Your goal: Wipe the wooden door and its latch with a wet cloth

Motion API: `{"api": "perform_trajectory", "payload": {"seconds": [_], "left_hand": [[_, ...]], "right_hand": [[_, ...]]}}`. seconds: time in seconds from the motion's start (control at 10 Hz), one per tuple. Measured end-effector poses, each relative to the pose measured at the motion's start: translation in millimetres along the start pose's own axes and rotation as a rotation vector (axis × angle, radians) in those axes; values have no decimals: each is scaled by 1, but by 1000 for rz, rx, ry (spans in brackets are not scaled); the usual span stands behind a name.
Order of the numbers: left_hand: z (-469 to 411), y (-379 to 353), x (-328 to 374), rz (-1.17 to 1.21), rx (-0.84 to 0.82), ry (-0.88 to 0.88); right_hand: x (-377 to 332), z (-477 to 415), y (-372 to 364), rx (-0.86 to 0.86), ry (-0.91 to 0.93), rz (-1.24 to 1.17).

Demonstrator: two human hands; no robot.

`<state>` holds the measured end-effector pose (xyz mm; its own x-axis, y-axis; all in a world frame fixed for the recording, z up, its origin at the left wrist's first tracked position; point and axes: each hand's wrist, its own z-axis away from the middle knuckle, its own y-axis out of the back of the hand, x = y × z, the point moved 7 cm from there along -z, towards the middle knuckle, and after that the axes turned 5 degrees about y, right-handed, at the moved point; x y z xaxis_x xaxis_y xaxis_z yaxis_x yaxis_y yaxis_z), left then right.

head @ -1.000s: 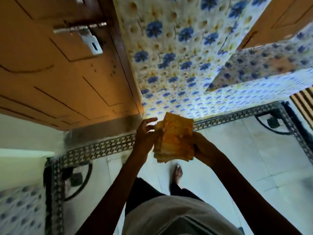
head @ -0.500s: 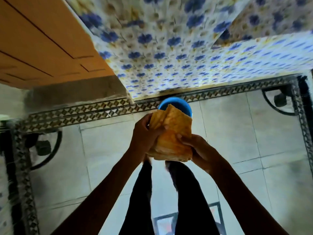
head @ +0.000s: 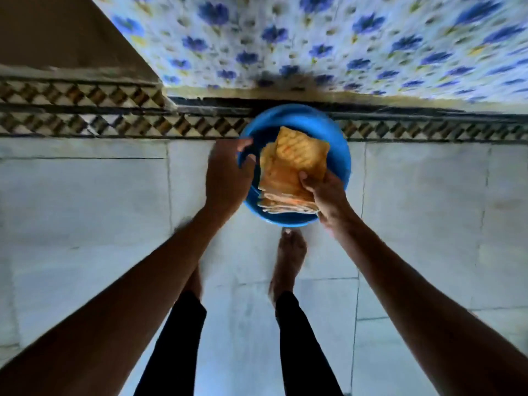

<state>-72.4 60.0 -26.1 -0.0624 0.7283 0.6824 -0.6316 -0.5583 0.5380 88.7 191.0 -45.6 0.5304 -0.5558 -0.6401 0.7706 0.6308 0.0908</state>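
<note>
A folded orange-yellow cloth [head: 291, 170] hangs over a blue basin [head: 337, 150] that stands on the floor by the wall. My right hand [head: 323, 192] grips the cloth at its lower right edge. My left hand [head: 227, 175] is just left of the cloth, fingers curled and apart from it, over the basin's left rim. The wooden door and its latch are out of view; only a brown strip [head: 57, 30] shows at the top left. The whole view is blurred by motion.
The wall with blue flower tiles [head: 343, 44] rises behind the basin. A patterned border strip [head: 85, 115] runs along the pale tiled floor [head: 85, 210]. My bare feet [head: 288, 258] and dark trouser legs stand just behind the basin.
My view has tilted down from the door and latch to the floor. Both hands lowered the cloth over the blue basin, and my left hand has let go of it.
</note>
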Motion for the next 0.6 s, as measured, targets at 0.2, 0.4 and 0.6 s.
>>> {"api": "perform_trajectory", "payload": {"seconds": [0.2,0.4,0.6], "left_hand": [[-34,-37,-40,-12,138,-176],[-35,-40,-43,63,192,-252],[-29,-25,-35,80,138,-168]], "right_hand": [[46,-114,-19,-22,-58,141],[80,-145,-16,60,-181,336],[48,-111,-4,215,11,505]]}}
